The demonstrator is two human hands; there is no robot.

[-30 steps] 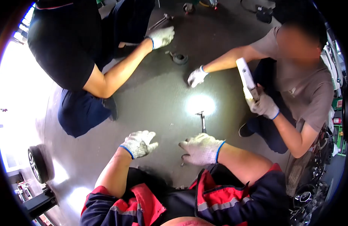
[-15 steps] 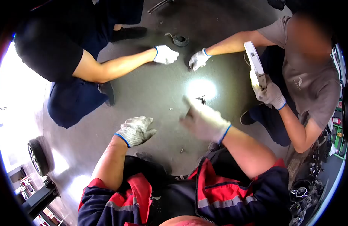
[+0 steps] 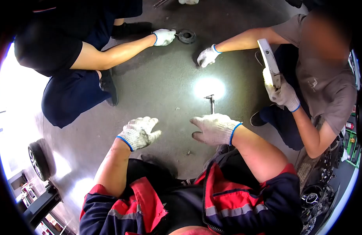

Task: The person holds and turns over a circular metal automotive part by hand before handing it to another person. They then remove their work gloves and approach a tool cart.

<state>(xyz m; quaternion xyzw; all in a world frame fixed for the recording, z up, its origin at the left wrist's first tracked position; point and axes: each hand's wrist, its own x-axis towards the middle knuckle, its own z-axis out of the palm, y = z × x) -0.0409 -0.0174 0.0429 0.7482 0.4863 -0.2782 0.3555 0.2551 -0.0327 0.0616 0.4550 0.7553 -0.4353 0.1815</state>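
Observation:
Above the grey floor, my left hand is open in a white knit glove with a blue cuff. Its fingers are apart and nothing is in them. Facing it is my right hand, gloved the same way, with thumb and fingers spread and no object between them. Just beyond the right hand, a metal tool that looks like a ratchet wrench lies on the floor under a bright spot of light. The glove hides the near end of its handle.
A crouching person's gloved hand is at a round dark ring-shaped part. Another person's lowered gloved hand hovers right of it; their other hand holds a white work light. A wheel stands left.
My right hand has drawn back and lowered, showing more of the tool. The left person's hand has moved up to the round part. My left hand has barely moved.

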